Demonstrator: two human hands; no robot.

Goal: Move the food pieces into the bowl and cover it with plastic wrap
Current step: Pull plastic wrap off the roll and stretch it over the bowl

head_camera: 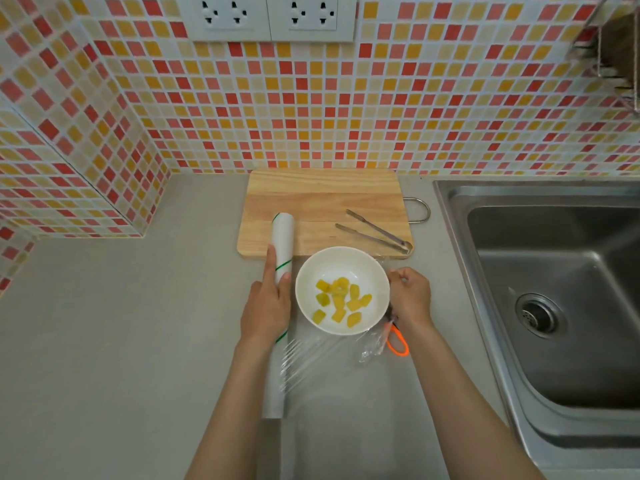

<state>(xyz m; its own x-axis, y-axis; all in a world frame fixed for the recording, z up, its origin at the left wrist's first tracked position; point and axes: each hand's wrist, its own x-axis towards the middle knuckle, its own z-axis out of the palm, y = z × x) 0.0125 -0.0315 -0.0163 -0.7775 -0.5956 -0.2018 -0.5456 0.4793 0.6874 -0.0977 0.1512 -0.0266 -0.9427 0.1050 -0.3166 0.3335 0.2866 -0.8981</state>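
- Far left it's just grey countertop [104,341] meeting a corner of red, orange and yellow mosaic tile wall [86,133].
- Next over, the plastic wrap roll [281,251] lies on the counter pointing away from the person, its far end up on the near left corner of the wooden cutting board [322,199].
- The left hand [266,306] sits on top of the roll, index finger laid straight along it, thumb on the bowl side, other fingers wrapped over the tube, so it's gripping the roll.
- A sheet of clear film [311,355] comes off the roll and runs rightward, wrinkly on the counter near the person. Can't really tell how much of it is over the bowl.
- The white bowl [311,268] sits just beside the roll, right in front of the board, with the yellow food pieces [341,303] all inside it.
- Metal tongs [377,233] lie on the board's right part.
- The right hand [410,296] is at the bowl's right rim, fingers curled together, looks like they're pinching the film's edge.
- Orange-handled scissors [398,344] peek out under that wrist, partly under bunched film.
- Far right: a steel sink [554,271].
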